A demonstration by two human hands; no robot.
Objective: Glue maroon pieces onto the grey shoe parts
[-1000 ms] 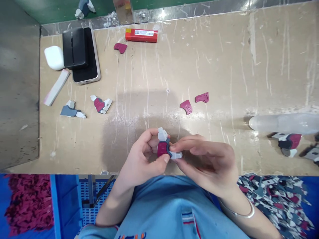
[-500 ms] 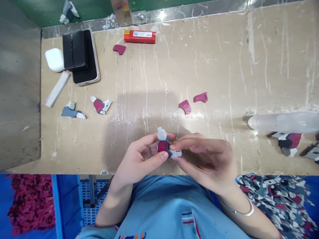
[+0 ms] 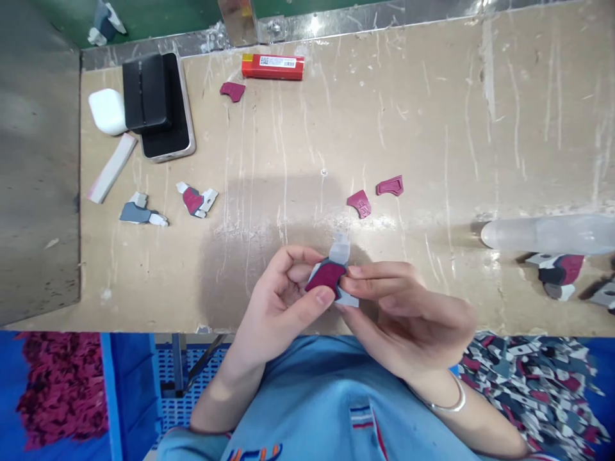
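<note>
Near the table's front edge, my left hand (image 3: 288, 298) grips a small part (image 3: 327, 276) in maroon, dark grey and white, its thumb lying on the maroon face. The fingers and thumb of my right hand (image 3: 403, 314) close on the same part from the right, around its lower white end. A white tab points up from it. Beyond my hands lie two loose maroon pieces, one flat (image 3: 360, 203) and one with a recess (image 3: 390, 186). To the left are a maroon-and-white part (image 3: 196, 200) and a grey-and-white part (image 3: 143, 210).
A phone (image 3: 185, 109) under a black case, a white case (image 3: 107, 111) and a red box (image 3: 273, 66) lie at the back. A clear bottle (image 3: 548, 234) is at right. Bins of maroon pieces (image 3: 65, 390) and mixed parts (image 3: 538, 384) stand below the table.
The held part has turned and shifted slightly right, showing more of its maroon face. My left hand has moved a little right with it, and my right hand's fingers have shifted on it.
</note>
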